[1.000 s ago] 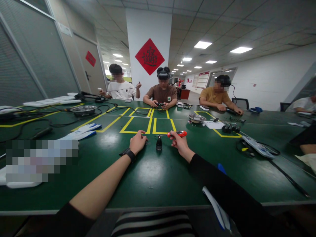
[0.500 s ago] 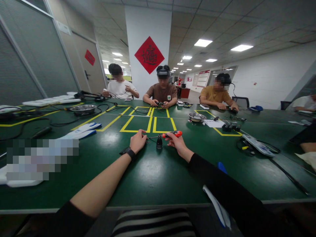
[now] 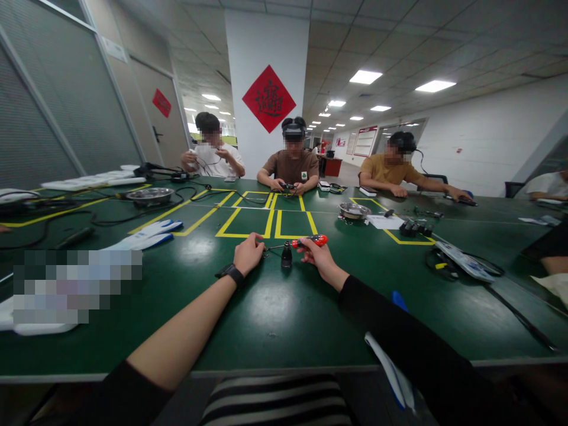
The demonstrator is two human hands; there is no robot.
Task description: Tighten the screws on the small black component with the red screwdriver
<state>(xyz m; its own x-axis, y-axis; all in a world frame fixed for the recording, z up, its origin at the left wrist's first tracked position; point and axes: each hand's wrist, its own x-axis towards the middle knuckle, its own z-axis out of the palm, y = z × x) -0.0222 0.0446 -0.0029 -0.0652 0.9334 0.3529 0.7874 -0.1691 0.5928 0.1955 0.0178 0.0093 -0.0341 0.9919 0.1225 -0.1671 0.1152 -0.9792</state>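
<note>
Between my hands a small black conical part (image 3: 286, 257) stands upright on the green table (image 3: 266, 343). My right hand (image 3: 316, 254) is closed on the red and black handle of a screwdriver (image 3: 316, 241), held nearly level. Its thin shaft points left, passing by the top of the black part towards my left hand. My left hand (image 3: 249, 253) rests on the table with fingers bent together near the screwdriver's tip. Something small and dark shows at those fingertips, too small to name.
White and blue gloves (image 3: 146, 235) lie at left, near a metal bowl (image 3: 149, 196) and cables. Another metal bowl (image 3: 354, 210), a white paper (image 3: 384, 222) and black parts (image 3: 416, 228) are at right. Three people sit across the table.
My hands, the screwdriver and the black part look unmoved. Across the table, the person at right has stretched an arm rightwards; the person at left has raised their hands.
</note>
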